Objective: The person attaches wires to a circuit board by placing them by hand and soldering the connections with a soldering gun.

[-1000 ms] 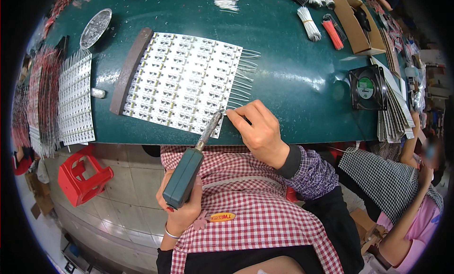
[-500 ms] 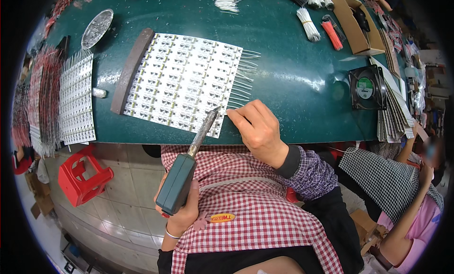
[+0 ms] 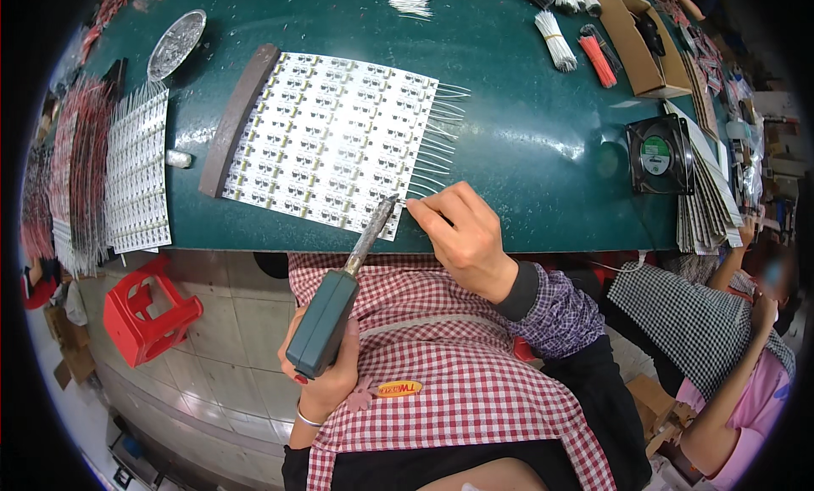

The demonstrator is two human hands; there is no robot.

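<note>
Relative to the earlier frame, the soldering iron (image 3: pixel 337 287) has shifted slightly rightward, its tip now nearer the right hand (image 3: pixel 465 241). The left hand (image 3: pixel 332 379) wraps the iron's handle, which conceals part of its fingers. The right hand reaches inward from the lower right, thumb and index fingertips pressed together at the right edge of the white circuit-board panel (image 3: pixel 331 143), flat on the green table (image 3: pixel 526 211); what, if anything, they pinch is too small to make out.
</note>
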